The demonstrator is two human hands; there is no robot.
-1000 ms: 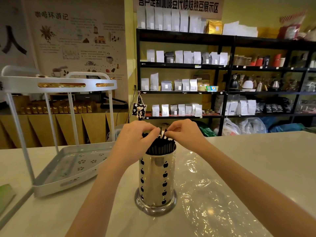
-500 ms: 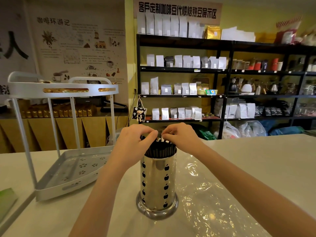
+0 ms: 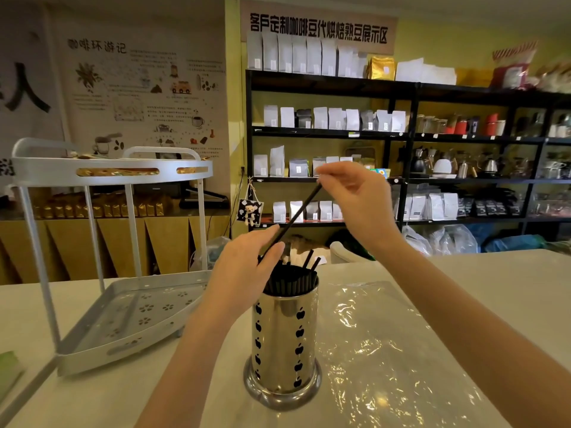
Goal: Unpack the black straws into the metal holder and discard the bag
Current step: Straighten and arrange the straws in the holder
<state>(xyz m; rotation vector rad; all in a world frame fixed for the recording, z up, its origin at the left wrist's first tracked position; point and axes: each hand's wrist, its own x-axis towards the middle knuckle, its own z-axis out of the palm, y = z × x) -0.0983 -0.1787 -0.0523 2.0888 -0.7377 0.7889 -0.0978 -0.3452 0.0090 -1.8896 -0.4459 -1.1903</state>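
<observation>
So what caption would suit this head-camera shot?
Right hand lifts one black straw above the metal holder; left hand steadies the rest.

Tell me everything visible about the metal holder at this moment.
The metal holder is a shiny steel-looking cylinder with columns of small apple-shaped cutouts and a wider ringed base. It stands upright on the pale counter, its base at the edge of the clear plastic bag. Black straws fill its open top, a few sticking up higher. The left hand is at its rim.

R hand (image 3: pixel 355 199) pinches one black straw (image 3: pixel 298 213) above metal holder (image 3: pixel 285 341).
</observation>
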